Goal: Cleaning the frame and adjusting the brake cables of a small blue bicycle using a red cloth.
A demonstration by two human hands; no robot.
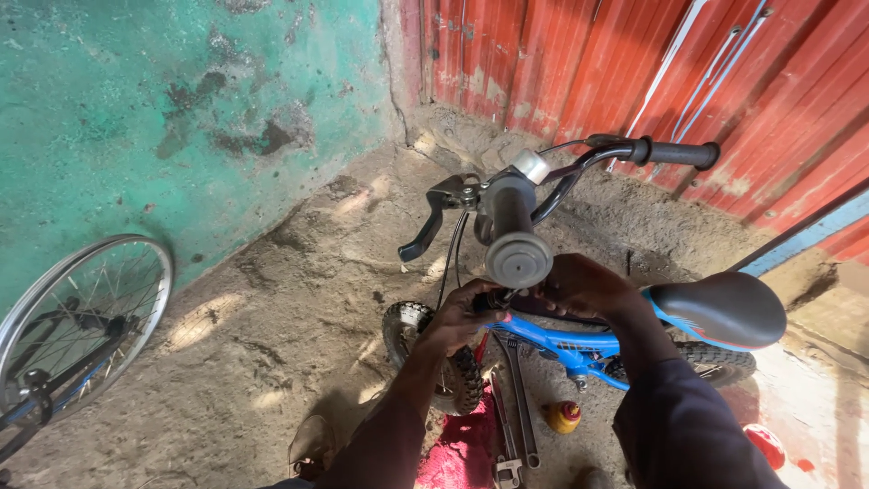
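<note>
A small blue bicycle [579, 349] is stood on the dirt floor [272, 326], near the corner where the green wall [136, 100] meets the red corrugated wall [579, 54]. Both hands are brought together at the stem area, just below the grey handlebar grip [514, 244]. The left hand [462, 317] is curled around the frame at the head of the bicycle; whether something small is pinched in it cannot be told. The right hand [588, 288] is closed over the same spot, its fingers hidden against the frame. The black saddle [720, 308] is seen just to the right, the knobbly front tyre [434, 358] below the left hand.

A long spanner [518, 407] is laid on the floor beside a red cloth [466, 448], with a small yellow and red bottle [563, 417] nearby. A spoked wheel [77, 326] is leaned by the green wall.

For the work at the stem to be done well, the front wheel should probably be steadied so the bars are kept square to it, and force is best applied evenly, since the bicycle is unsupported and could be tipped.
</note>
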